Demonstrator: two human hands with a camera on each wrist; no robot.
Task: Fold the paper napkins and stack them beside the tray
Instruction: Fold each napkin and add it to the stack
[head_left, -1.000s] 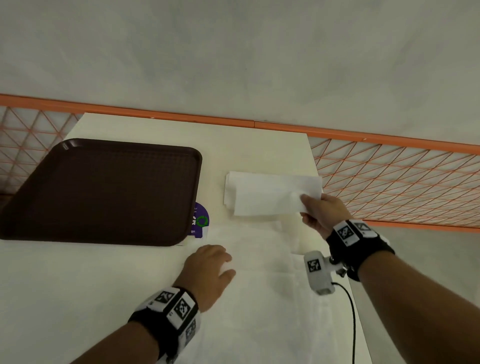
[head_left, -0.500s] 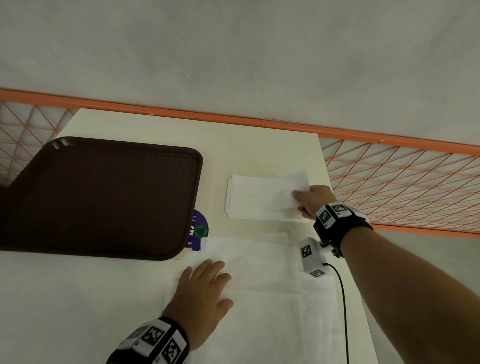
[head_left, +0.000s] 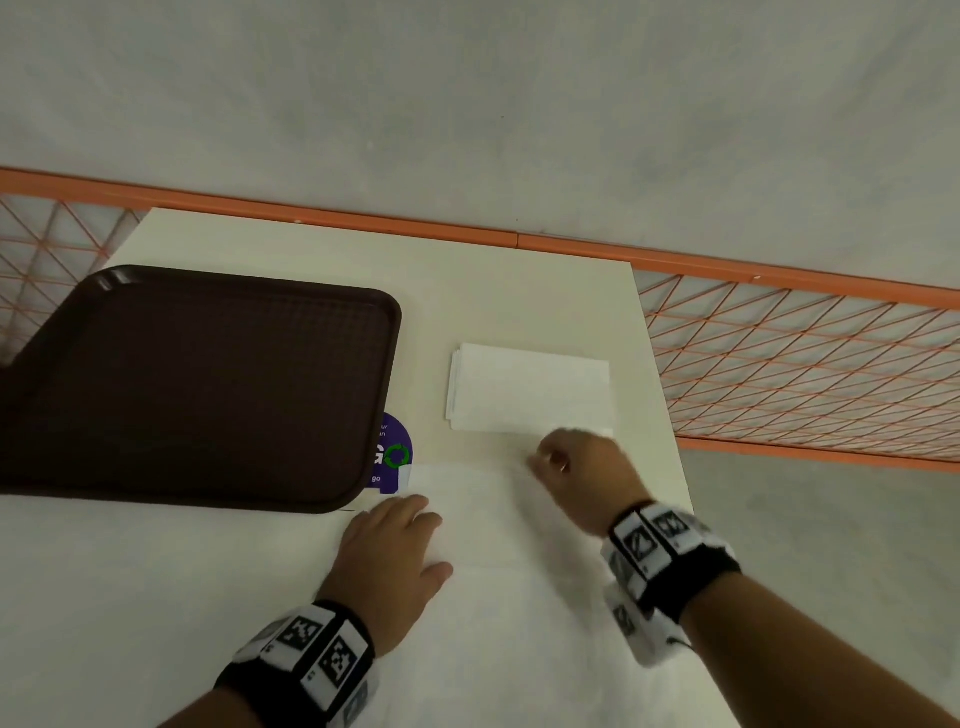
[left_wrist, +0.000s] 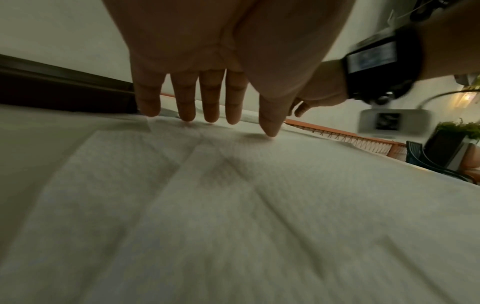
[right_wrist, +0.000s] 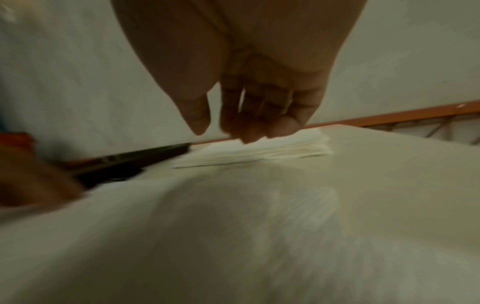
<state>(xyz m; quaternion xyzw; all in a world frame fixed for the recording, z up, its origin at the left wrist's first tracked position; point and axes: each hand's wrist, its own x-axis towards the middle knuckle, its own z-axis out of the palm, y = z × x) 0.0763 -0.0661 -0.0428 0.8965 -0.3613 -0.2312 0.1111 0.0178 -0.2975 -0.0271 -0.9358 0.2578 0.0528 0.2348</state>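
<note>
Pressing flat, left hand (head_left: 396, 555) on unfolded napkins (head_left: 519, 597) at tabletop's near edge; right hand (head_left: 582, 478) loosely curled, empty, just short of folded stack (head_left: 530, 388) beside tray (head_left: 197, 384). Left wrist: fingers (left_wrist: 210, 98) straight, spread on paper. Right wrist: fingers (right_wrist: 249, 115) hanging, blurred.

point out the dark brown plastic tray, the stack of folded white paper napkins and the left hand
dark brown plastic tray (head_left: 197, 384), head view, middle of its textured floor
stack of folded white paper napkins (head_left: 530, 388), head view, top sheet
left hand (head_left: 395, 556), head view, back of hand
</note>
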